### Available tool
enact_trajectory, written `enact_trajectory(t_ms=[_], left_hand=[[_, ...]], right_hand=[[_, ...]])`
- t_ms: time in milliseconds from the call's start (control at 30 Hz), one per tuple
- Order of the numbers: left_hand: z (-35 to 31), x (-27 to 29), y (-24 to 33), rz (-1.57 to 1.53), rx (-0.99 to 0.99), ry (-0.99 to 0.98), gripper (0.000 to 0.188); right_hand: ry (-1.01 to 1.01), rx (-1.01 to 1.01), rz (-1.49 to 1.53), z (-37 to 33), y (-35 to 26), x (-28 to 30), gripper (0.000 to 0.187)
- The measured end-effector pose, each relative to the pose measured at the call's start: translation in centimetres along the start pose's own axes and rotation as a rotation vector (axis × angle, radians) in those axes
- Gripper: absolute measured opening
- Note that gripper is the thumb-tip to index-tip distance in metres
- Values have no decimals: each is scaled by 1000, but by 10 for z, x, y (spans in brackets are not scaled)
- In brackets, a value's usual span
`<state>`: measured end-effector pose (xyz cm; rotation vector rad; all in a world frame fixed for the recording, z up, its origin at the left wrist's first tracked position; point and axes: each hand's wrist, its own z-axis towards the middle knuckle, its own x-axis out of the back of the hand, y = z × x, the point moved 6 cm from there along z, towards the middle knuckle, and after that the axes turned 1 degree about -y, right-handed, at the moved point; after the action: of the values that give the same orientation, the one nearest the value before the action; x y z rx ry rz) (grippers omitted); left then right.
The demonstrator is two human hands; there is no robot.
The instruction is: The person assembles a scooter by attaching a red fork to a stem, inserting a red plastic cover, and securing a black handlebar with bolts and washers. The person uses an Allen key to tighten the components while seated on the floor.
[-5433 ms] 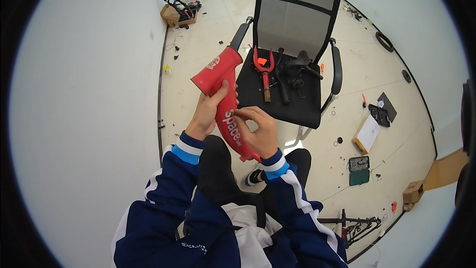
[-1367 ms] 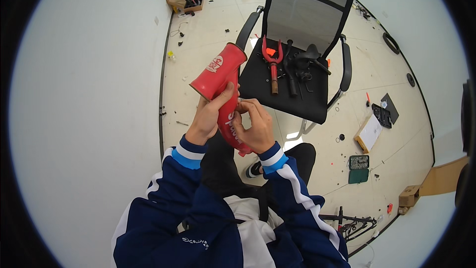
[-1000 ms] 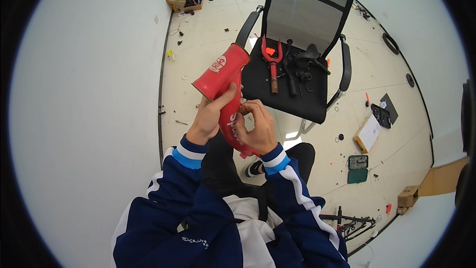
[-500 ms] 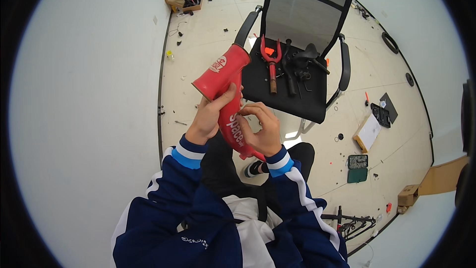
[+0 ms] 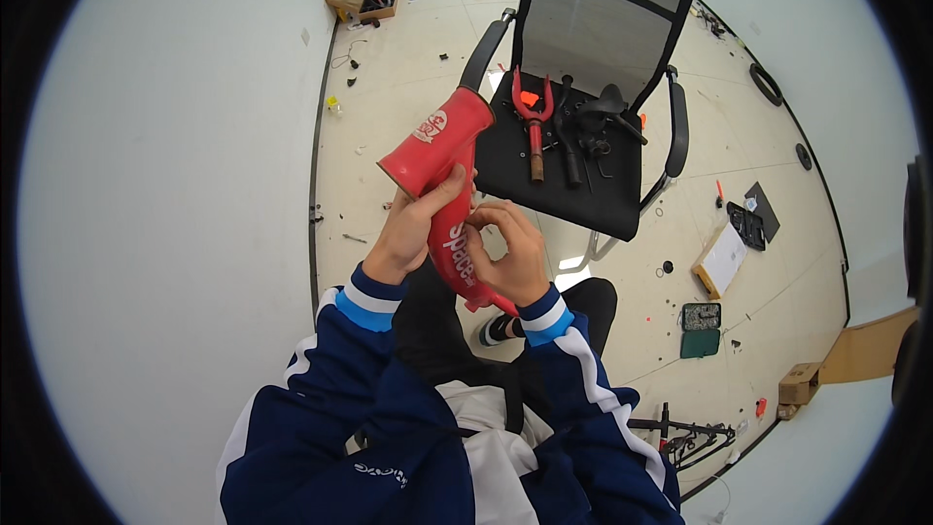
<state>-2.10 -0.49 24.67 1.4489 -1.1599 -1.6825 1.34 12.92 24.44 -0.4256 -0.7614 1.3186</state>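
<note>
A red bicycle frame [image 5: 449, 141] slants in front of me, its wide head tube uppermost and its narrower end down by my knees. My left hand [image 5: 408, 228] is wrapped round it just below the head tube, thumb lying on the near side. Against the frame's right side, beside the white lettering, my right hand [image 5: 517, 258] has thumb and forefinger pinched together. Whatever those fingertips hold, if anything, is too small or hidden to make out. The far side of the tube is out of sight.
Ahead stands a black office chair [image 5: 612, 199]; on its seat lie a red fork [image 5: 535, 141], a black bent tube [image 5: 568, 141] and other dark parts. To the right on the floor are an open green case [image 5: 701, 342] and a flat box [image 5: 719, 261]. A white wall [image 5: 194, 233] rises at left.
The frame and both hands have barely shifted. My right fingers stay pinched at the same spot on the tube.
</note>
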Motion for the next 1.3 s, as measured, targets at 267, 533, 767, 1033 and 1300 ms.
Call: enact_trajectory(t_ms=[267, 533, 767, 1033, 1300], left_hand=[[-1, -2, -1, 73, -6, 31, 31], [-3, -6, 1, 83, -26, 59, 28], [-4, -8, 0, 65, -11, 55, 28], [-4, -10, -4, 62, -2, 15, 29], [-2, -8, -4, 54, 26, 2, 30]], right_hand=[[4, 23, -81, -1, -2, 0, 26], [13, 19, -84, -1, -3, -1, 25], [-2, -11, -80, -4, -4, 1, 27], [-36, -16, -40, -9, 0, 7, 29], [23, -3, -42, -5, -8, 15, 23]])
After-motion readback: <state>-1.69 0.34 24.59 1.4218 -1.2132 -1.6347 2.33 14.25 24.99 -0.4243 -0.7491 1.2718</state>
